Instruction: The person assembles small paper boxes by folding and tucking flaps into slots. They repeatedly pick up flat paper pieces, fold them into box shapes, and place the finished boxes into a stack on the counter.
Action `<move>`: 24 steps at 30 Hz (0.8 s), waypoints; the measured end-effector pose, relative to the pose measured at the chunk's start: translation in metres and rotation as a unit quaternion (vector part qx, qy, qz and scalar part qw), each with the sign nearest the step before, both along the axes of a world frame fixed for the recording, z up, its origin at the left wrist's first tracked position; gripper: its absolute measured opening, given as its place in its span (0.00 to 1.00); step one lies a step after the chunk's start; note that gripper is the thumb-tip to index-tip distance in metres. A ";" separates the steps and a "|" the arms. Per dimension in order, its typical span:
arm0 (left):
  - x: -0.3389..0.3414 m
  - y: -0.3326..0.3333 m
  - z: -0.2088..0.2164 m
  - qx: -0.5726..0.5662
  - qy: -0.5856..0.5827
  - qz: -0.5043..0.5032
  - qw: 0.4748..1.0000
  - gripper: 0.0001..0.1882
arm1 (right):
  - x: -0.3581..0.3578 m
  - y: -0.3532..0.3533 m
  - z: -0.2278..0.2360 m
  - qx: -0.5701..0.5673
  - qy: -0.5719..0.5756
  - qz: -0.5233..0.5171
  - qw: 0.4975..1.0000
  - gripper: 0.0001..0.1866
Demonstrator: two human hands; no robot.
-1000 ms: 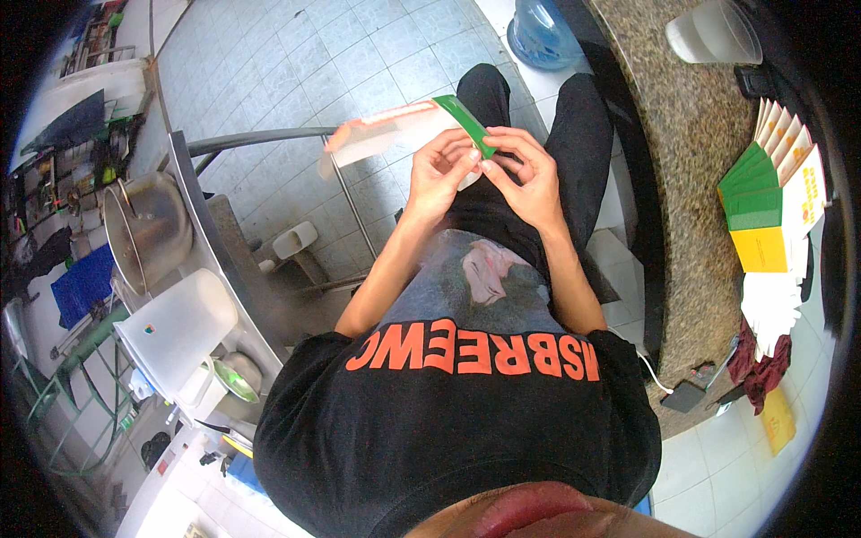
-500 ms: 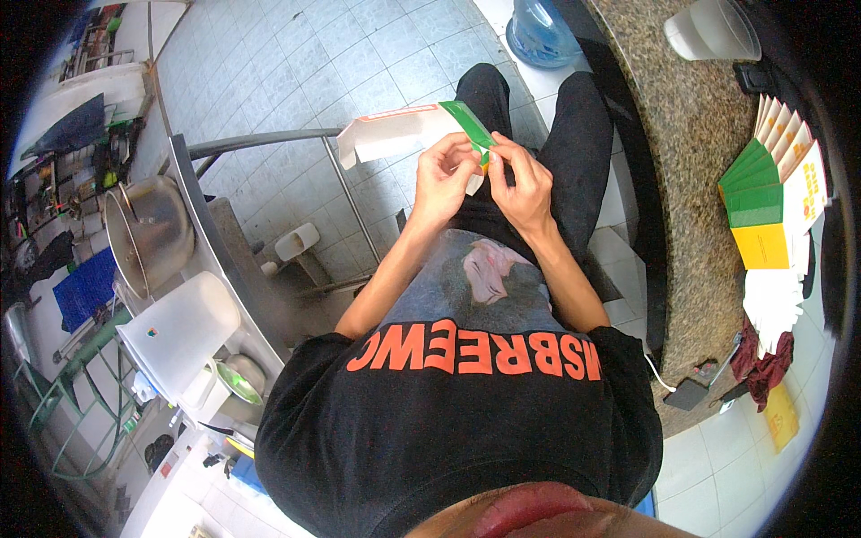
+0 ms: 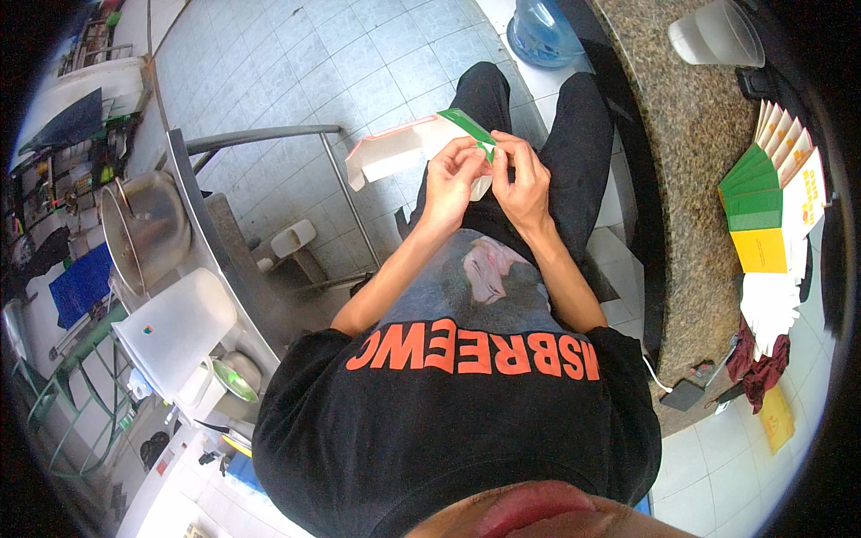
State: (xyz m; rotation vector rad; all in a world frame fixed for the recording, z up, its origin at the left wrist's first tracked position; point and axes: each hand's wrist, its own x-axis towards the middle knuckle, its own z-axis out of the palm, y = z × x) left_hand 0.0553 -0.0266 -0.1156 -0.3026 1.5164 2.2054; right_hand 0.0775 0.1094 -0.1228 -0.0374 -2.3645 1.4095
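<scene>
Above my lap I hold a thin cardboard box (image 3: 404, 143), partly folded, white inside with a green end and an orange edge. Its far end points left, opened out, with the white inner side showing. My left hand (image 3: 455, 179) pinches the green end with thumb and fingers. My right hand (image 3: 520, 177) grips the same end from the right, its thumb and forefinger close to the left fingertips. The fingers cover part of the flaps between them.
To the right, a granite counter (image 3: 695, 179) bears a fanned stack of green, yellow and white cartons (image 3: 762, 220) and a clear plastic tub (image 3: 717, 36). A blue water jug (image 3: 543, 36) stands ahead. On the left are a large metal pot (image 3: 148, 229) and a white plastic container (image 3: 179, 323).
The box's free end has dipped and shifted slightly right, tilting the box more. Both hands keep their pinch on the green end, with small finger movements.
</scene>
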 end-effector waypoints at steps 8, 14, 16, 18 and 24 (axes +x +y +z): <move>-0.006 -0.005 -0.009 0.053 0.005 0.010 0.999 0.08 | -0.004 0.005 0.005 -0.113 -0.045 0.058 0.991 0.09; -0.006 -0.014 -0.011 -0.016 0.029 -0.050 0.998 0.08 | -0.004 0.006 0.018 -0.116 -0.040 0.092 0.988 0.14; -0.005 -0.015 -0.009 -0.041 0.048 -0.055 0.996 0.07 | -0.004 0.007 0.019 -0.110 -0.041 0.103 0.988 0.15; -0.004 -0.015 -0.006 -0.070 0.075 -0.051 0.993 0.07 | -0.005 0.008 0.022 -0.093 -0.032 0.117 0.988 0.17; -0.011 -0.008 -0.002 -0.035 0.099 -0.015 0.994 0.07 | 0.000 -0.001 0.016 -0.085 -0.006 -0.005 0.996 0.16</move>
